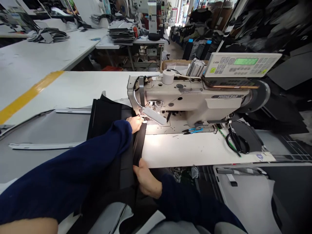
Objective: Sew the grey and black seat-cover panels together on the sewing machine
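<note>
A person in navy sleeves works black fabric at a Highlead sewing machine, the cloth draped over the front edge of a white table. At that edge, the right hand pinches the fabric's border between thumb and fingers. The left hand rests on the cloth near the lamp, fingers bent; glare obscures whether they grip. Black-handled scissors lie toward the table's right end.

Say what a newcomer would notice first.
Probably the pale sewing machine right of center, a green screen glowing above it. Next, the left fingers, lit at its left end, and the right fingers on black fabric, nearer the camera. Yellow tape crosses the table at left.
</note>
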Demonstrator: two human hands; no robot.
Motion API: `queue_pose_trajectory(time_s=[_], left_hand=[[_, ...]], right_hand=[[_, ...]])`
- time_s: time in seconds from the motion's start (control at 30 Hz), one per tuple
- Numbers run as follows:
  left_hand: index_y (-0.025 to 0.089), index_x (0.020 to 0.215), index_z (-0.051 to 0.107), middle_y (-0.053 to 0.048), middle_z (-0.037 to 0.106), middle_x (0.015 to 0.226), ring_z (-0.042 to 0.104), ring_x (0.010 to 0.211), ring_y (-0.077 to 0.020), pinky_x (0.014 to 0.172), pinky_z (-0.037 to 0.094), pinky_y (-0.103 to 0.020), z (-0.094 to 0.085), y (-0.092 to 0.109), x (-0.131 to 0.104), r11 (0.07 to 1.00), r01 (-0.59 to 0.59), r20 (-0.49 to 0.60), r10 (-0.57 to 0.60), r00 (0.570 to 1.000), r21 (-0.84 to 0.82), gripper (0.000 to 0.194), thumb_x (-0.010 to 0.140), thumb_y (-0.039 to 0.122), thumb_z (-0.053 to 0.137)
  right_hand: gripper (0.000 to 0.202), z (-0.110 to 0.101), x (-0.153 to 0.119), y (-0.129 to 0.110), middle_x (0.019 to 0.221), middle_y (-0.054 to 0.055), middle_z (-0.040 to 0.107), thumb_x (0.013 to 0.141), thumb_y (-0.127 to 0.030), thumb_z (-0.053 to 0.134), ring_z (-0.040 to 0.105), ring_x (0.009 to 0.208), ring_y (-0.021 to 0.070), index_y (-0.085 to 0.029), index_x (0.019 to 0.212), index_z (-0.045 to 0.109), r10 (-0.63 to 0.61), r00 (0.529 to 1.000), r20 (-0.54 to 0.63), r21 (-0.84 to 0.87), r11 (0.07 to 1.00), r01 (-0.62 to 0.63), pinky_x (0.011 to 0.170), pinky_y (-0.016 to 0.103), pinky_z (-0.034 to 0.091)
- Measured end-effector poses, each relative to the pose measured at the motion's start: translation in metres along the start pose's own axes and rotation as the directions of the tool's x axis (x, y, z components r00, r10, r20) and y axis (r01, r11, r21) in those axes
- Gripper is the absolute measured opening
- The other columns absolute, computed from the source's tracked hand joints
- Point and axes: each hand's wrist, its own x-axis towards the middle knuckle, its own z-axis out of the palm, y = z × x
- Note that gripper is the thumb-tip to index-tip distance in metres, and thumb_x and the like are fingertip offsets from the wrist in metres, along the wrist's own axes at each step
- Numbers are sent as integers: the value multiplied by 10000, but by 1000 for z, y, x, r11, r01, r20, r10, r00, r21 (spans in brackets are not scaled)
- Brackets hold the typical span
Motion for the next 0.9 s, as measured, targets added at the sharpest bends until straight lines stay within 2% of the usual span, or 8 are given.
queue_pose_trajectory(time_s=[0.13,0.23,0.4,0.57,0.67,0.73,0.83,0.9], left_hand=[[186,962,692,-107,633,1062,603,970,-218,795,483,-298,6,-11,0,999,-38,-5,38,999,22,322,884,246,386],[185,959,715,-95,671,1039,604,1012,-216,891,484,-316,10,-20,2,994,-84,-63,79,995,-73,333,880,231,394],[184,974,733,-50,707,1045,628,1020,-190,956,479,-302,15,-26,5,956,-33,-220,-34,975,-292,305,865,231,453],[197,908,752,-35,724,973,652,949,-183,899,506,-285,20,-31,7,939,-57,-312,-55,949,-340,251,826,209,515],[211,833,757,-34,721,941,655,906,-185,829,528,-281,24,-39,11,955,-116,-350,14,937,-272,236,798,195,525],[207,825,754,-50,715,900,649,894,-195,796,531,-291,25,-43,11,967,-185,-354,113,929,-175,268,814,191,486],[192,850,739,-73,698,891,623,927,-216,823,514,-324,24,-46,8,953,-295,-315,261,913,-65,313,832,163,427],[182,878,722,-78,688,944,605,966,-218,874,492,-333,23,-45,4,940,-334,-296,302,906,-64,320,827,131,411]], right_hand=[[402,1,2,-1,966,21,689,709,-162,527,629,910,208,-207,1105,574,-8,1000,6,-10,1000,8,805,377,539],[399,2,5,-1,957,22,691,695,-163,537,628,915,210,-199,1090,574,-9,1000,5,-10,1000,9,811,376,537],[389,1,7,-2,978,26,690,682,-157,540,629,924,211,-191,1068,575,-24,1000,-2,-19,1000,24,812,371,537],[402,-1,8,0,953,19,699,698,-192,574,638,906,214,-201,1100,581,-26,1000,17,25,999,26,810,375,538],[399,-3,9,1,951,17,703,698,-215,604,644,884,215,-203,1097,596,-53,998,31,46,998,51,812,372,536],[385,-4,9,1,946,12,705,699,-218,608,647,875,215,-206,1085,607,-74,997,37,58,996,71,812,368,534],[338,-4,9,1,927,5,708,699,-213,605,649,874,218,-207,1036,628,-101,994,28,64,993,99,807,358,534],[313,-4,10,-1,909,2,708,690,-208,609,651,869,221,-204,1002,637,-102,995,20,63,993,101,797,354,537]])
